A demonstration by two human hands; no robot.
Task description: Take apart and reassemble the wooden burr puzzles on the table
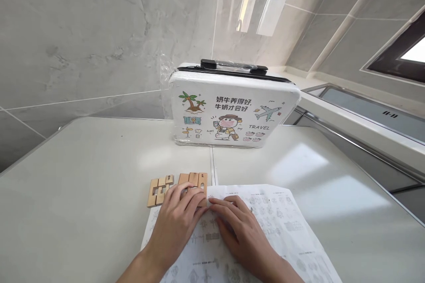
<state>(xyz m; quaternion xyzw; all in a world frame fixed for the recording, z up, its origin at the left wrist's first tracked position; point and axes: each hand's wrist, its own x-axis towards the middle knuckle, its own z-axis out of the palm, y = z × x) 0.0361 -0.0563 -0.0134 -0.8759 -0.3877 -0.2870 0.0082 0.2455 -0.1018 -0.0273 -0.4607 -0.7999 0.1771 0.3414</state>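
Several light wooden puzzle pieces [193,179] lie at the top left of a printed sheet [282,225], one marked with a handwritten 2. My left hand [181,212] curves over them, its fingers bent onto the wood and hiding their lower part. Just left of that hand is a second group of notched wooden pieces [156,192], one marked 3. My right hand [241,234] lies on the sheet, thumb apart from the other fingers. Its fingertips point left and reach the right edge of the pieces, close to my left thumb. I see nothing held in it.
A white cartoon-printed suitcase [229,110] with a black handle, partly wrapped in clear plastic, stands upright at the back of the white table [83,194]. A seam runs down the tabletop's middle. Behind is a grey tiled wall; a counter [358,119] runs along the right.
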